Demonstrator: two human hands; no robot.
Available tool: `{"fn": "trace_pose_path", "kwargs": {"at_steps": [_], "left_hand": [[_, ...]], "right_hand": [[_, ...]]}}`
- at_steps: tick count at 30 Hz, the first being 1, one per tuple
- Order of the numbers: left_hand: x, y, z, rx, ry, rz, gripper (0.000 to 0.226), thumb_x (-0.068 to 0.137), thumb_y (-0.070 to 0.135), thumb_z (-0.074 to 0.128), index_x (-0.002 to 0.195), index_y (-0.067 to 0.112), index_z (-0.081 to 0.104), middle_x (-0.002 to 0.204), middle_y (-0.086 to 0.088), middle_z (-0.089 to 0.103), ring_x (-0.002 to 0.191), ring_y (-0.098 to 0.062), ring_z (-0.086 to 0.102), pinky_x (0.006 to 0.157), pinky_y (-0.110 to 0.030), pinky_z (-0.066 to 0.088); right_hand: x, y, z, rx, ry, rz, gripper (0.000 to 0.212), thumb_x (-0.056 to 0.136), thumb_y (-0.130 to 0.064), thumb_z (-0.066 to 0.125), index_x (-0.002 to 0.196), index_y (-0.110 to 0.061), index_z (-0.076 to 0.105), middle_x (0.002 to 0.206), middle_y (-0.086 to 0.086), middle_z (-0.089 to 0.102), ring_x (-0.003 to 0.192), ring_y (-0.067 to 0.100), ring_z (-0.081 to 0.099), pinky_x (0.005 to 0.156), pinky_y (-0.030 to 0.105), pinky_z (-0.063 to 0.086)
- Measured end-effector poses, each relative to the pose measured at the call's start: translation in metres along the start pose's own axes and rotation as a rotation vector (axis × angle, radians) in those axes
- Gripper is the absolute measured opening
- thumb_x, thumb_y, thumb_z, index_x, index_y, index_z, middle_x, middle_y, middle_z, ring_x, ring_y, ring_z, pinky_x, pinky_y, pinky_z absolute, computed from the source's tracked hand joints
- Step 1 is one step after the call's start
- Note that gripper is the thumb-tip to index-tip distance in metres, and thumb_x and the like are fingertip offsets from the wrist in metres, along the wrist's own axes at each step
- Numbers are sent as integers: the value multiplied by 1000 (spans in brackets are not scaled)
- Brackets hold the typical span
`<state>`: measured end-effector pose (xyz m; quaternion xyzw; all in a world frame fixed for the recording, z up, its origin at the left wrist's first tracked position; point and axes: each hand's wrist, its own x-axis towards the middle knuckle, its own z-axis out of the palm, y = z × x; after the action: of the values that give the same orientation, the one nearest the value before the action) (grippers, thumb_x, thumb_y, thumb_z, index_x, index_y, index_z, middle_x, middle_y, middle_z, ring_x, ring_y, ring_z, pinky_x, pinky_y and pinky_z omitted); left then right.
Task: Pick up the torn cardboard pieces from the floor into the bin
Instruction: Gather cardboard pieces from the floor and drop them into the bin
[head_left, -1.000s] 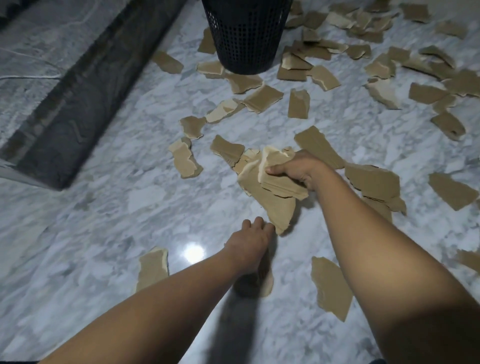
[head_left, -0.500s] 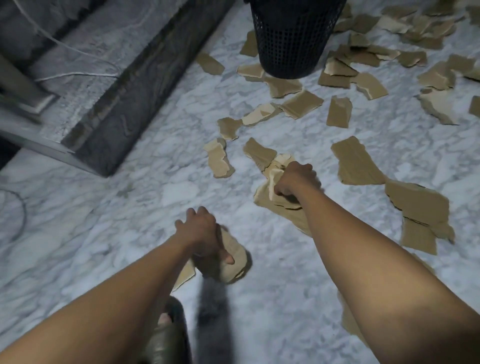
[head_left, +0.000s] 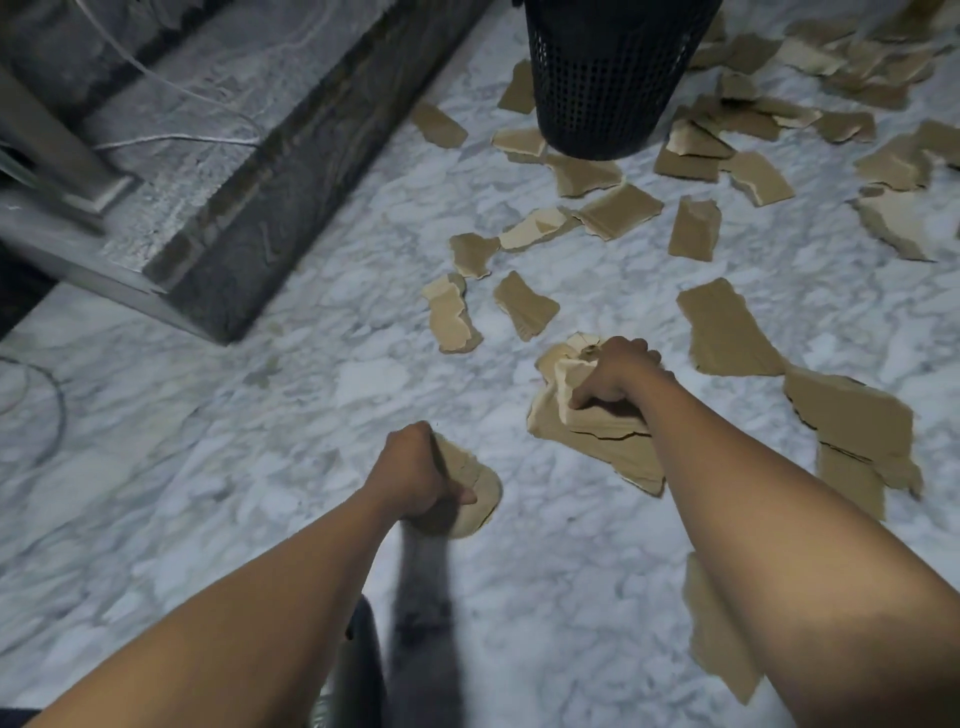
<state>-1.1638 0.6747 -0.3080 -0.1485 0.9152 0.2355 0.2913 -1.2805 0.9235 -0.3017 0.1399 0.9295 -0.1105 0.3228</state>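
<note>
The left hand (head_left: 415, 478) is closed round one piece (head_left: 480, 491) of torn cardboard. Its thumb lies across the face, and the rounded edge sticks out to the right of the fist. The right hand (head_left: 615, 376), ahead of it and to the right, grips a wad (head_left: 597, 452) of several pieces with the fingers curled tight over the top. The wad hangs below and left of the knuckles, its lower edge running in under the forearm. I cannot tell whether it touches the floor (head_left: 234, 493).

The bin (head_left: 608, 78), black and perforated, stands well beyond the right hand, its top cut off from view. Scraps (head_left: 621, 210) lie all about its foot and spread away to the right. Two small ones lie just beyond the right hand, to its left. A big scrap (head_left: 727, 332) lies just to its right, with more past the forearm. Another pokes out from under that forearm near the elbow.

Far to the left of the left hand runs a dark stone ledge (head_left: 291, 171), with a white wire (head_left: 176, 137) on the grey surface behind it.
</note>
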Motion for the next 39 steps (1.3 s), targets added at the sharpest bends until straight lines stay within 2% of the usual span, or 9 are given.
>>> {"fn": "trace_pose_path", "kwargs": {"at_steps": [5,8,12,15,18,23,28,33,39], "left_hand": [[28,44,-15,-303,114,111,68,56,37,95,100,16,48,92,6,54,80,-10,50,62,-26,41],[69,60,-31,-543,152,31,91,37,57,93,109,16,56,99,5,65,91,-14,64,75,-32,56],[121,74,-51,-705,191,-46,105,32,56,95,118,15,50,109,-1,66,98,-21,66,82,-38,60],[116,93,-70,-660,185,-131,99,63,36,93,134,9,31,119,-8,53,112,-28,55,92,-42,52],[127,93,-71,-573,146,-223,113,65,36,92,145,3,18,137,-17,47,125,-36,49,100,-47,49],[146,81,-72,-552,90,-278,92,59,26,96,131,-1,46,125,-18,59,113,-38,57,95,-49,52],[150,53,-89,-481,98,-354,74,62,22,95,115,1,49,116,-15,58,111,-36,57,94,-46,51],[158,37,-116,-215,273,-328,90,60,43,93,128,7,46,135,-13,39,122,-33,48,98,-41,47],[171,63,-117,-227,281,-100,67,62,38,93,111,7,57,108,-7,61,96,-23,56,77,-31,46]], "right_hand": [[-3,16,1,155,32,-63,78,64,-33,86,128,-8,49,126,14,54,110,29,53,84,35,52],[-4,25,6,342,41,-63,83,66,-23,88,132,-11,39,127,10,53,104,27,52,79,32,45],[-4,27,13,437,45,-37,100,68,-15,87,148,-14,26,141,9,46,122,31,51,84,32,43],[0,23,15,361,39,57,97,58,-26,92,137,-12,37,136,11,44,123,31,49,82,33,47],[0,16,11,197,38,130,95,52,-41,92,128,-15,43,134,11,41,125,31,45,88,38,46],[0,1,9,279,12,-95,72,62,-28,87,119,-20,44,116,1,57,103,27,57,88,38,49],[14,-33,-8,508,95,-304,51,69,-25,86,116,-22,66,109,3,68,100,25,65,81,32,52],[44,-76,-15,216,190,-207,73,73,-49,78,134,-20,52,136,7,43,131,31,41,103,45,43],[63,-90,-16,185,87,-115,59,69,-43,77,115,-22,46,121,2,55,113,30,55,93,44,41]]}}
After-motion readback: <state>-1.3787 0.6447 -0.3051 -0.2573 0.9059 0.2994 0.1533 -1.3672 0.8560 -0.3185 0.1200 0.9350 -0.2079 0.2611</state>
